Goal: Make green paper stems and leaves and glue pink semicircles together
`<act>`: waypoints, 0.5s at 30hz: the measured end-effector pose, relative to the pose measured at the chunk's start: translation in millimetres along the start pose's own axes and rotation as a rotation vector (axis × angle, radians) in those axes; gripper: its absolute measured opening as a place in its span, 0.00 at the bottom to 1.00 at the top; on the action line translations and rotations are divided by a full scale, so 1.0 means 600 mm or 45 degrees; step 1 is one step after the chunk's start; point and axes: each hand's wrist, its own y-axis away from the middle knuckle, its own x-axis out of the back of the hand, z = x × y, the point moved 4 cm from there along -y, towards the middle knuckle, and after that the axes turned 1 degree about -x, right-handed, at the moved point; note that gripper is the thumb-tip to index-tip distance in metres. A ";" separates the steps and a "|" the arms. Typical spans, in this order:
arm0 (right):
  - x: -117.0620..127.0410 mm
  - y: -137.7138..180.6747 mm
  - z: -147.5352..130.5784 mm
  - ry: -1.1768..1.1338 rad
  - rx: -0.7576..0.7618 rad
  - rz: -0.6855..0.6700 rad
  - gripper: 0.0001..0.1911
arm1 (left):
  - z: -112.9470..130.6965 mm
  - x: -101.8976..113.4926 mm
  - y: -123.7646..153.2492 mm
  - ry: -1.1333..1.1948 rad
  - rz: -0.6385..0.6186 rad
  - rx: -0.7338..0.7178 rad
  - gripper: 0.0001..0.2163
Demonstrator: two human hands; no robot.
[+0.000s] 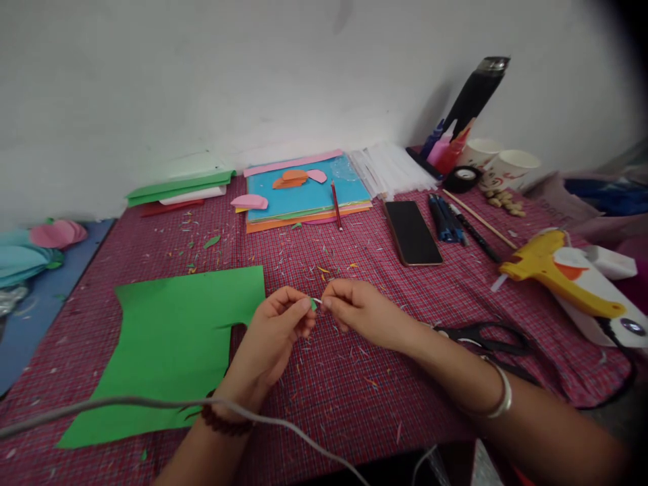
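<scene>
My left hand (277, 331) and my right hand (357, 310) meet over the middle of the red checked cloth. Both pinch a tiny piece (314, 303) that is green with a white end, held between the fingertips of the two hands. A large green paper sheet (167, 344) with cut-out edges lies flat just left of my left hand. Black scissors (486, 337) lie closed on the cloth beside my right wrist.
A yellow glue gun (551, 270) rests at the right. A black phone (412, 231), pens (445, 217), a stack of coloured paper (304, 189), paper cups (511, 167), a tape roll (462, 178) and a dark flask (476, 91) stand farther back. A grey cable (152, 403) crosses the front. Paper scraps litter the cloth.
</scene>
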 end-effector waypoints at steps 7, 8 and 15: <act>-0.002 0.008 -0.013 0.325 0.260 0.102 0.09 | -0.004 0.006 -0.002 0.195 -0.052 0.075 0.07; -0.003 0.008 -0.013 0.323 0.266 0.096 0.09 | -0.003 0.006 -0.001 0.206 -0.063 0.063 0.06; -0.007 0.010 -0.012 0.425 0.288 0.066 0.08 | 0.001 0.006 -0.001 0.260 -0.086 0.032 0.06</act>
